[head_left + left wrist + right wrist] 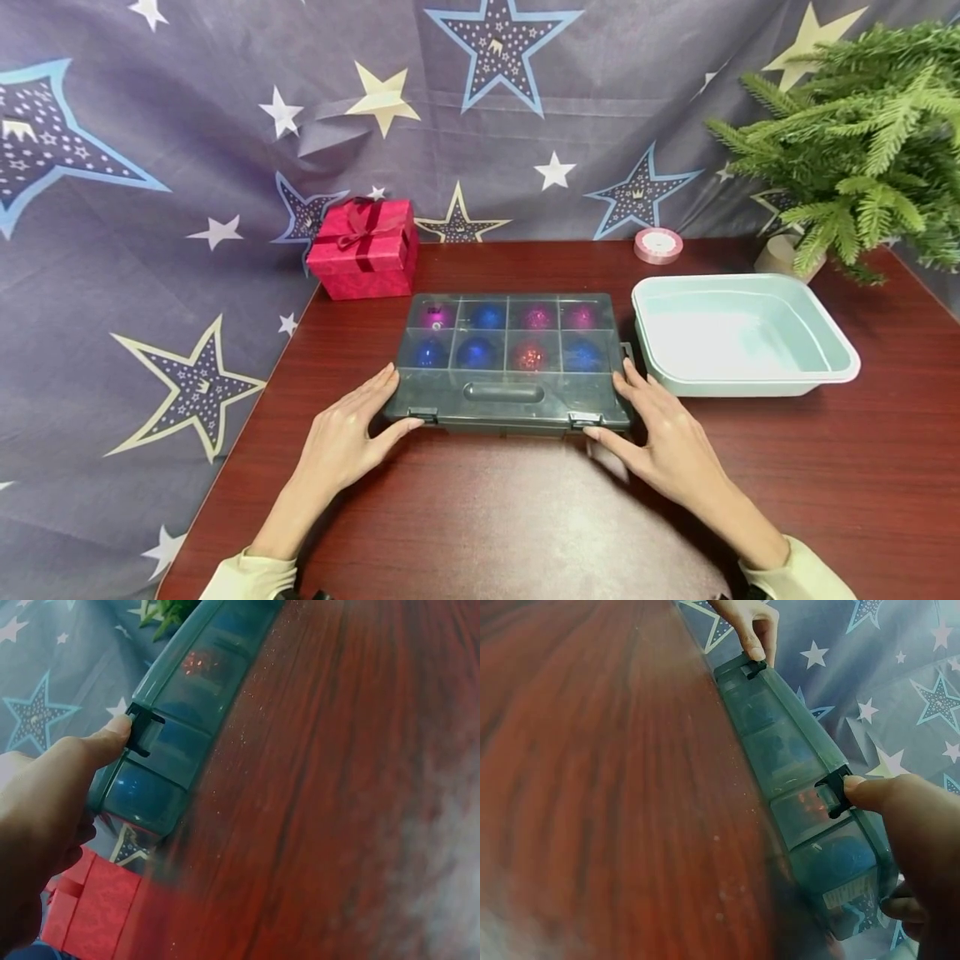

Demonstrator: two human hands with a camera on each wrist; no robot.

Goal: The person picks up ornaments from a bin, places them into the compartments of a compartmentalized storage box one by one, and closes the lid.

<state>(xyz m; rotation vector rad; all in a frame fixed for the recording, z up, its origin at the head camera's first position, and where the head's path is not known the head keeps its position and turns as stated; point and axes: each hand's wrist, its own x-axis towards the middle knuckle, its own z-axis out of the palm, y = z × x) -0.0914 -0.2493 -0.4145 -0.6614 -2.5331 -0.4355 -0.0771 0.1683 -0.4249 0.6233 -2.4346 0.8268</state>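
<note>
A dark translucent plastic compartment box (pixel 442 393) with a lid stands in the middle of the head view. Through its lid show several glittery balls, among them a blue ball (pixel 476 352) and a red ball (pixel 531 356). At the front left corner my left hand (pixel 345 433) grips the box, its thumb at the left latch (pixel 142 729) and its fingers along the side. My right hand (pixel 667 442) holds the opposite corner likewise, thumb on the right latch (pixel 835 793). The lid is down. Part of the fingers is hidden in both wrist views.
A light green basin (pixel 750 388) sits close to the box's right side. Behind it are a roll of pink ribbon (pixel 658 247) and a potted artificial fir (pixel 862 150). A red gift box (pixel 363 250) stands at the back left of the wooden table (pixel 495 517), before a starry cloth.
</note>
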